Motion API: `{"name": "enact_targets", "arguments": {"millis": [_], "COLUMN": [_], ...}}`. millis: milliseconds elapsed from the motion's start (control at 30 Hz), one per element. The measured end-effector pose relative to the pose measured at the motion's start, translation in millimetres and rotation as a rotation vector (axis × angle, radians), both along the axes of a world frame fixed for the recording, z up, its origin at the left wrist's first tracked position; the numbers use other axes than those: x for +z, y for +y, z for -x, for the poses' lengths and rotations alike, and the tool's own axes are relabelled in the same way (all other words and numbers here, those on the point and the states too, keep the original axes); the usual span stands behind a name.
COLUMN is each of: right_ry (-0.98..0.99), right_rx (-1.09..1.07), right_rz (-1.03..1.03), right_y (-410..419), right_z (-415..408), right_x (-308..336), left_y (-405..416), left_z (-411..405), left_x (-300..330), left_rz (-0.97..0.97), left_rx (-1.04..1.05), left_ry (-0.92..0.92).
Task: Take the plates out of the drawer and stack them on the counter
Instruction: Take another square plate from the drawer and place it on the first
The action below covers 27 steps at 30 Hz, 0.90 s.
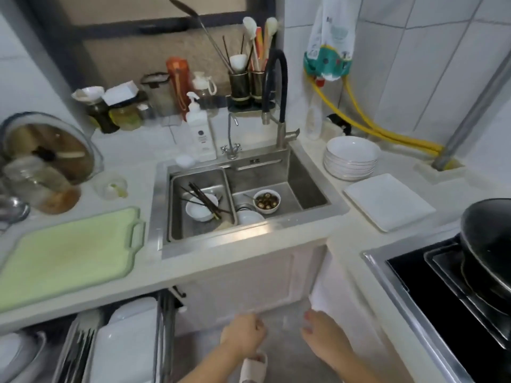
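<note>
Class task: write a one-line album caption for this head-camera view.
Both empty hands, left and right, hang below the sink; round plates stacked on the counter.

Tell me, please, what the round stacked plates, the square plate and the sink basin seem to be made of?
The round stacked plates look like glazed white ceramic: smooth, glossy, with thin dark rim lines. The square plate looks like similar white ceramic, though its surface reads flatter, so melamine is possible. The sink basin appears to be brushed stainless steel: grey, dully reflective.
</note>
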State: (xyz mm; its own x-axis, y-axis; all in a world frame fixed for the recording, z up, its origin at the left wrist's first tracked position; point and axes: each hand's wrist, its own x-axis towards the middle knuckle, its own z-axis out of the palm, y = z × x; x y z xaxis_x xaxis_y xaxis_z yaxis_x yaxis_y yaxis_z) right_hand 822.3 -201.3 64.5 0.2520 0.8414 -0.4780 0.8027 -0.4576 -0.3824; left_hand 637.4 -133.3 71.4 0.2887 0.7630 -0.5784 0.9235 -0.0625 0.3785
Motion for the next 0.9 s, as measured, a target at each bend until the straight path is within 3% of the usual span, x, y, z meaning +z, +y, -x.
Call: {"name": "enact_targets", "arguments": {"millis": [600,900], "right_ry": [0.046,0.056], "right_rx": [0.578,0.66], "right_rz": [0.04,0.029], "right_y": [28.7,42.9], "right_z": [196.6,309.2], "right_x": [-12.8,-4.0], "left_y": [-87.3,-82.8], "left_z": [202.3,320.7], "left_x": [15.4,13.4], "left_rz": [0.046,0.045], "left_rx": [0.686,0.778], "left_ry": [-0.017,-0.025]}}
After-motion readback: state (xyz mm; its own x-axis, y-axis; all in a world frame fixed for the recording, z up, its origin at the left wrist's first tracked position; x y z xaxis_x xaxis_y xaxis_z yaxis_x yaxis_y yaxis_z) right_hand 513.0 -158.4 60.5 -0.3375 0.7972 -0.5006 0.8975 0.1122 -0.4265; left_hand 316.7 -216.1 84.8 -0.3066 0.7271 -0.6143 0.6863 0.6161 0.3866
